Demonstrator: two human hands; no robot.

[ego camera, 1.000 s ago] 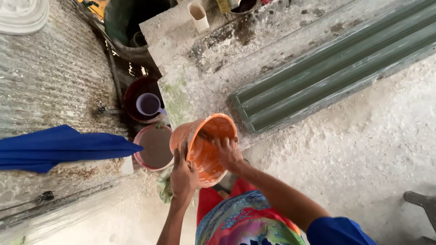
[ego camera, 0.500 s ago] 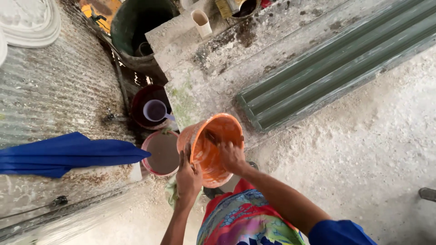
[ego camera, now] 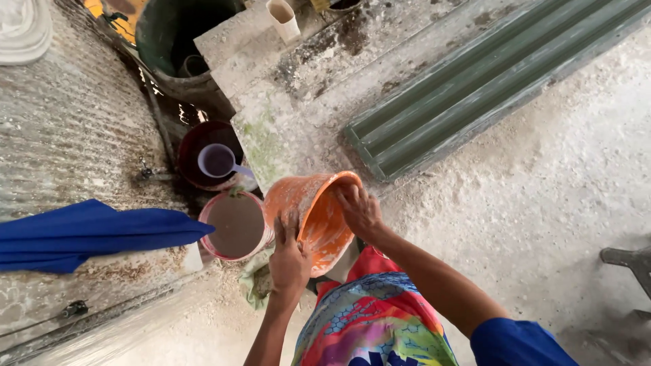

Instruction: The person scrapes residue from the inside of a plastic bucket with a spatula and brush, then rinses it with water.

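Observation:
An orange bucket, smeared with white residue, is tilted on its side with its mouth facing right. My left hand grips its lower outer wall. My right hand reaches over the rim into its mouth, fingers against the inside. Just left of it stands a pink bucket full of murky grey water. Behind that is a dark red bucket with a pale purple scoop floating in it.
A green corrugated sheet lies on the white, powdery ground at right. A stained concrete slab carries a white cup. A dark green drum stands behind. Blue cloth hangs over corrugated metal at left.
The orange bucket has tipped further onto its side. My right hand has shifted along the rim inside the bucket. The view has moved slightly; the left hand keeps its hold.

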